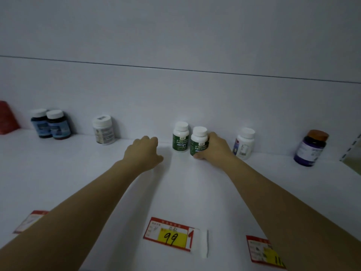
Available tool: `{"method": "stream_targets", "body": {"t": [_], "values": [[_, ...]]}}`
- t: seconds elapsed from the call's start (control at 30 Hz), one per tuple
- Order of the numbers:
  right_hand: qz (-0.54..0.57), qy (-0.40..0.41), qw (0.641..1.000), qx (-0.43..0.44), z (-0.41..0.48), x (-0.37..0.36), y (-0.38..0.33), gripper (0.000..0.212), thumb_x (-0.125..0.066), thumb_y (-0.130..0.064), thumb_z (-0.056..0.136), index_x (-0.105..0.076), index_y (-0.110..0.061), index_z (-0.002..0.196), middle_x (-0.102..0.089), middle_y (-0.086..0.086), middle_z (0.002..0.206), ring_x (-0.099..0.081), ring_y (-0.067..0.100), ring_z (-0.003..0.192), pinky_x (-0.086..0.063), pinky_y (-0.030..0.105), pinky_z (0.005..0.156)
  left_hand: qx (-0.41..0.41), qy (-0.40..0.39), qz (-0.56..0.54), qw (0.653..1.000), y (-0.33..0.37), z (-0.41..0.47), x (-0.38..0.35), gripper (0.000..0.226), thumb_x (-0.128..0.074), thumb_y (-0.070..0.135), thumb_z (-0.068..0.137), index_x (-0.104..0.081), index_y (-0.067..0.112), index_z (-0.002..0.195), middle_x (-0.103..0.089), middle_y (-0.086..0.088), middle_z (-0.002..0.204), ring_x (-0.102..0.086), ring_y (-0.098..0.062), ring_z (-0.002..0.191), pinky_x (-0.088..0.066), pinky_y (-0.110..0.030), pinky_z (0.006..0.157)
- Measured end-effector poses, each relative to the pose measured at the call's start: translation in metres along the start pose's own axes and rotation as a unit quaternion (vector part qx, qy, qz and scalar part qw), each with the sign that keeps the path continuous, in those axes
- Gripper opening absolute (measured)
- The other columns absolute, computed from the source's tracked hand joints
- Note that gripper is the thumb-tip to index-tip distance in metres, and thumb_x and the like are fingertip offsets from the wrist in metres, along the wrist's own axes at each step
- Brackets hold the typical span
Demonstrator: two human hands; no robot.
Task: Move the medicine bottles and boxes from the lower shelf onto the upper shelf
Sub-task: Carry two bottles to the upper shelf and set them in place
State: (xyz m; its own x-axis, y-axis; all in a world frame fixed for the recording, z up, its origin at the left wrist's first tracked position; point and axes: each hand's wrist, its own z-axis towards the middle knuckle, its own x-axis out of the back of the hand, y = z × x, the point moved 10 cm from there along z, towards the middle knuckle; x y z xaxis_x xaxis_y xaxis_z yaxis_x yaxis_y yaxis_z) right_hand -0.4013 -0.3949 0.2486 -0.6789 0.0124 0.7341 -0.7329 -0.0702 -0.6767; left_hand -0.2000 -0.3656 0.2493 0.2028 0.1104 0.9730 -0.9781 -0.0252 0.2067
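A white-capped bottle with a green label (198, 141) stands on the white shelf (175, 188), near the back wall, with the right hand (213, 148) wrapped around its right side, thumb at its base. Just beside it on the left, a matching green-label bottle (180, 136) stands upright and free of either hand. The left hand (145, 152) rests on the shelf left of that pair, fingers curled under, gripping nothing. Right of the held bottle stands a white bottle with a blue-and-red label (244, 143), and well apart at the far right a purple bottle with an orange cap (311, 148). Leftward stand a white bottle with a pale label (103, 130), then two dark bottles with blue labels (51, 124) touching each other, then a red package (6, 118) at the edge. What is inside the bottles cannot be seen. Price tags lie along the shelf front, the middle one (169, 234) reading 99.
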Motion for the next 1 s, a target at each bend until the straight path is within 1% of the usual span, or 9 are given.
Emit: {"method": "stream_targets", "body": {"t": [0.07, 0.17, 0.37, 0.57, 0.7, 0.77, 0.83, 0.9, 1.0], "values": [[-0.006, 0.015, 1.000, 0.009, 0.005, 0.001, -0.004, 0.066, -0.081, -0.016, 0.070, -0.050, -0.008, 0.127, -0.061, 0.008, 0.126, -0.058, 0.024, 0.115, -0.039, 0.021, 0.080, -0.003, -0.001, -0.006, 1.000, -0.001, 0.006, -0.002, 0.043, -0.059, 0.036, 0.086, -0.050, 0.011, 0.120, -0.052, -0.011, 0.119, -0.049, -0.029, 0.110, -0.044, -0.038, 0.088], [-0.019, 0.032, 0.999, 0.025, 0.010, 0.000, -0.011, 0.059, -0.081, -0.014, 0.070, -0.054, -0.009, 0.123, -0.063, 0.009, 0.123, -0.059, 0.025, 0.112, -0.039, 0.022, 0.080, -0.008, -0.004, -0.021, 1.000, -0.003, 0.013, -0.005, 0.045, -0.059, 0.036, 0.086, -0.049, 0.012, 0.123, -0.051, -0.010, 0.122, -0.048, -0.029, 0.112, -0.043, -0.037, 0.088], [-0.033, 0.041, 0.998, 0.031, 0.017, -0.003, -0.016, 0.057, -0.080, -0.013, 0.071, -0.055, -0.008, 0.122, -0.064, 0.010, 0.122, -0.060, 0.026, 0.112, -0.042, 0.025, 0.084, -0.011, -0.019, -0.035, 0.999, -0.006, 0.023, -0.012, 0.045, -0.060, 0.035, 0.086, -0.048, 0.014, 0.124, -0.050, -0.010, 0.123, -0.048, -0.029, 0.113, -0.044, -0.039, 0.091], [-0.049, 0.030, 0.998, -0.005, 0.020, -0.004, -0.008, 0.063, -0.082, -0.019, 0.069, -0.053, -0.006, 0.123, -0.063, 0.009, 0.123, -0.060, 0.024, 0.112, -0.039, 0.021, 0.078, -0.020, -0.031, -0.038, 0.999, -0.005, 0.027, -0.013, 0.046, -0.061, 0.034, 0.086, -0.048, 0.014, 0.125, -0.051, -0.010, 0.123, -0.049, -0.029, 0.112, -0.045, -0.039, 0.092], [-0.118, 0.008, 0.993, -0.026, 0.010, -0.003, 0.000, 0.058, -0.078, -0.028, 0.075, -0.052, -0.003, 0.120, -0.061, 0.012, 0.121, -0.058, 0.026, 0.109, -0.037, 0.024, 0.073, -0.034, -0.042, -0.027, 0.998, -0.001, 0.026, -0.012, 0.047, -0.060, 0.035, 0.086, -0.048, 0.013, 0.126, -0.051, -0.011, 0.123, -0.049, -0.029, 0.112, -0.045, -0.040, 0.093], [-0.167, -0.002, 0.985, -0.032, 0.000, 0.000, 0.003, 0.056, -0.072, -0.034, 0.080, -0.050, -0.004, 0.123, -0.058, 0.014, 0.125, -0.055, 0.028, 0.113, -0.042, 0.027, 0.079, -0.039, -0.049, -0.021, 0.998, 0.000, 0.023, -0.011, 0.048, -0.061, 0.035, 0.086, -0.047, 0.013, 0.126, -0.051, -0.011, 0.123, -0.049, -0.030, 0.112, -0.045, -0.040, 0.094], [-0.212, -0.017, 0.976, -0.035, -0.013, 0.004, 0.006, 0.055, -0.066, -0.038, 0.084, -0.049, -0.008, 0.127, -0.055, 0.013, 0.128, -0.053, 0.029, 0.117, -0.045, 0.033, 0.093, -0.046, -0.054, -0.016, 0.997, 0.003, 0.016, -0.009, 0.048, -0.062, 0.036, 0.086, -0.048, 0.013, 0.126, -0.051, -0.012, 0.123, -0.050, -0.030, 0.111, -0.045, -0.041, 0.094], [-0.248, -0.034, 0.967, -0.040, -0.029, 0.010, 0.007, 0.052, -0.062, -0.041, 0.086, -0.050, -0.014, 0.129, -0.054, 0.011, 0.130, -0.050, 0.028, 0.121, -0.043, 0.036, 0.100, -0.055, -0.055, -0.014, 0.997, 0.007, 0.005, -0.004, 0.049, -0.063, 0.036, 0.085, -0.048, 0.012, 0.125, -0.051, -0.012, 0.121, -0.050, -0.030, 0.110, -0.045, -0.041, 0.093], [-0.276, -0.038, 0.959, -0.050, -0.061, 0.025, 0.007, 0.051, -0.060, -0.042, 0.087, -0.050, -0.018, 0.131, -0.051, 0.007, 0.134, -0.042, 0.030, 0.127, -0.039, 0.039, 0.105, -0.073, -0.053, -0.017, 0.996, 0.017, -0.020, 0.008, 0.050, -0.064, 0.037, 0.084, -0.048, 0.012, 0.125, -0.052, -0.012, 0.120, -0.052, -0.029, 0.109, -0.046, -0.040, 0.092]]}}
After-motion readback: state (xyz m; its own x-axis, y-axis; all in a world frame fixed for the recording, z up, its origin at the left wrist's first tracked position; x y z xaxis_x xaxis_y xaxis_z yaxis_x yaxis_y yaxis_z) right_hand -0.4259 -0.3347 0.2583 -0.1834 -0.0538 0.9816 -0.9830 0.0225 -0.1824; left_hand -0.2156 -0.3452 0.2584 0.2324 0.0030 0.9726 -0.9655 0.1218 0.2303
